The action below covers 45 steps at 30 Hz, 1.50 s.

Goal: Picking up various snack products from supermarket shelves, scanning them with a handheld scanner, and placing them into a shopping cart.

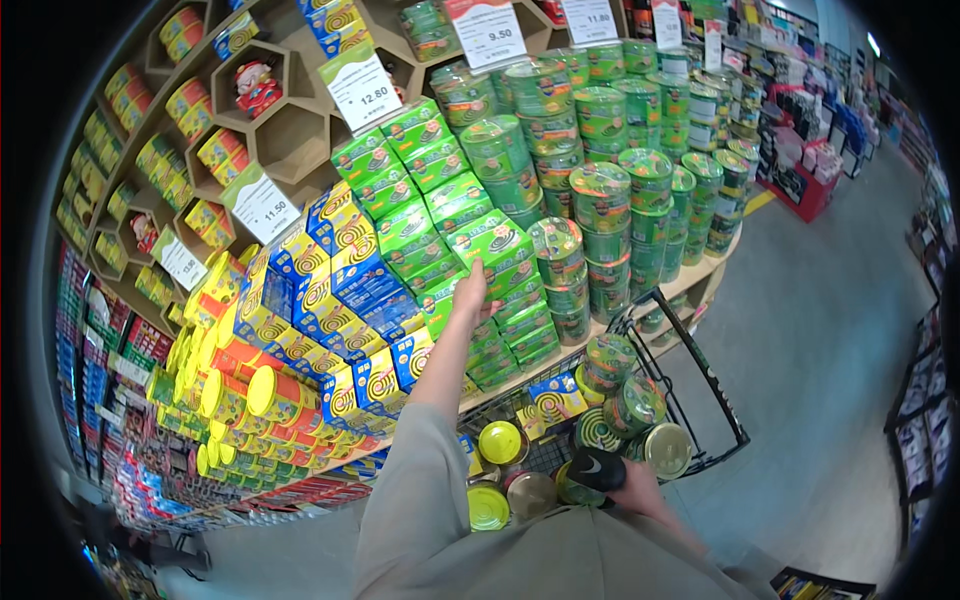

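My left hand (472,295) reaches out to the shelf display, its thumb on the front of a green mosquito coil box (495,244) and its fingers curled at the lower edge. The box sits on top of a stack of similar green boxes (517,330). Low in view, my right hand (637,489) is against a black item (596,469) with a pale swoosh mark; its fingers are partly hidden. Beneath it, a black wire shopping cart (705,375) carries green tins (634,403), yellow-lidded tubs (502,441) and a blue-and-yellow box (559,400).
Blue-and-yellow boxes (322,292) and yellow-lidded tubs (281,394) are stacked to the left. Tall columns of green tins (600,195) stand at the right, along the wooden shelf edge (675,289). Price cards (360,86) jut out above. Grey floor (810,322) lies right of the cart.
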Tool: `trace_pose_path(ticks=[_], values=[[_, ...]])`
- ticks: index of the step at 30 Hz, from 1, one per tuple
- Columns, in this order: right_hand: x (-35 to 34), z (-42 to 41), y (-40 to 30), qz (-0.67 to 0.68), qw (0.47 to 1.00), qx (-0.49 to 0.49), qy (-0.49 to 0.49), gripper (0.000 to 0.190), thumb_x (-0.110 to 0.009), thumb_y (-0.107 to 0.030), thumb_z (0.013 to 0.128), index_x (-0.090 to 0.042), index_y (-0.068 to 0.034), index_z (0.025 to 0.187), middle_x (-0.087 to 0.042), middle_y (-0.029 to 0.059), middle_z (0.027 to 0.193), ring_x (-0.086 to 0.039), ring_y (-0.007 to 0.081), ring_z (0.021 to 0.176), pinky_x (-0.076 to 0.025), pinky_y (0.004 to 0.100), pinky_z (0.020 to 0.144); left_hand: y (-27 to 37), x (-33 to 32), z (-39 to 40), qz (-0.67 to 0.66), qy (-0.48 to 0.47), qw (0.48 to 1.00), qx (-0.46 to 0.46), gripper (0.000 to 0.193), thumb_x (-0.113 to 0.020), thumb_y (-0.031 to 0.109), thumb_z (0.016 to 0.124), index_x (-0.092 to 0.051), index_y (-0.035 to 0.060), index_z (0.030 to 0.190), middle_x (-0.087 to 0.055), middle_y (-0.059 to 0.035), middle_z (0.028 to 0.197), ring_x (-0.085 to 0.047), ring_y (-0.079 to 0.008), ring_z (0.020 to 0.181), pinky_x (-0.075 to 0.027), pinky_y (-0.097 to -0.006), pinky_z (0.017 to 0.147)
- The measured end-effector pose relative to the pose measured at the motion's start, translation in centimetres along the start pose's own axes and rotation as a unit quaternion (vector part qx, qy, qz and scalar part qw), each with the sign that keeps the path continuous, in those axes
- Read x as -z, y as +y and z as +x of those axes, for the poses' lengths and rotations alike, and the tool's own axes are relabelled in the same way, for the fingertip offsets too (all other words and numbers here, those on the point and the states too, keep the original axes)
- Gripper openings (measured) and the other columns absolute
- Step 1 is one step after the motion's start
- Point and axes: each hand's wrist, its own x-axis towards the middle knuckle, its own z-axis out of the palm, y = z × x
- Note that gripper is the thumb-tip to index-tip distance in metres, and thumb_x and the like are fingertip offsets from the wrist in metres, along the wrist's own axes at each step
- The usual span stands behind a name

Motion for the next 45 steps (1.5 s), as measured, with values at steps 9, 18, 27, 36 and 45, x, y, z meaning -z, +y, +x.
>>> trace_pose_path(ticks=[9,18,27,36,45], values=[[-0.5,-0.1,0.7,-0.004,1.0,0.002,0.001,0.039,-0.077,-0.025,0.063,-0.065,-0.01,0.098,-0.068,0.0161,0.083,-0.065,0.0367,0.081,-0.053,0.0446,0.073,2.0,-1.4,-2.2,0.489,0.167,0.751,-0.412,0.1,-0.077,0.05,0.068,-0.025,0.0183,0.147,-0.024,-0.0273,0.146,-0.025,-0.0441,0.135,-0.033,-0.0513,0.105],[0.2,-0.4,0.0,0.007,1.0,-0.017,0.009,0.04,-0.077,-0.023,0.062,-0.066,-0.009,0.097,-0.067,0.0171,0.084,-0.065,0.0367,0.081,-0.053,0.044,0.073,0.5,1.2,0.5,0.571,0.092,0.705,-0.41,0.091,-0.081,0.023,0.067,-0.032,0.032,0.143,-0.031,-0.0093,0.148,-0.024,-0.0414,0.136,-0.041,-0.0479,0.105],[0.3,-0.6,-0.6,-0.016,1.0,-0.009,0.001,0.041,-0.078,-0.022,0.061,-0.066,-0.008,0.097,-0.067,0.0173,0.083,-0.065,0.0369,0.081,-0.053,0.0439,0.073,-1.2,2.7,-0.1,0.366,0.105,0.788,-0.484,0.109,-0.086,0.029,0.06,-0.023,0.0126,0.147,-0.023,-0.0212,0.149,-0.022,-0.0416,0.138,-0.03,-0.0491,0.11],[-0.2,-0.5,-0.2,-0.003,1.0,0.008,0.004,0.039,-0.078,-0.016,0.059,-0.064,-0.003,0.093,-0.066,0.0213,0.084,-0.064,0.0397,0.081,-0.052,0.0429,0.07,-7.5,6.4,0.9,0.608,0.093,0.73,-0.297,0.097,-0.081,0.045,0.064,-0.03,0.0301,0.145,-0.029,-0.0154,0.149,-0.022,-0.0389,0.139,-0.021,-0.0535,0.111],[-0.6,-0.4,0.3,-0.01,1.0,0.02,0.007,0.039,-0.076,-0.017,0.062,-0.064,-0.007,0.099,-0.066,0.0182,0.084,-0.064,0.0384,0.082,-0.052,0.0443,0.072,-8.5,6.9,2.1,0.605,0.104,0.723,-0.318,0.096,-0.079,0.044,0.066,-0.029,0.0282,0.146,-0.027,-0.0154,0.15,-0.02,-0.0394,0.139,-0.019,-0.0538,0.112]])
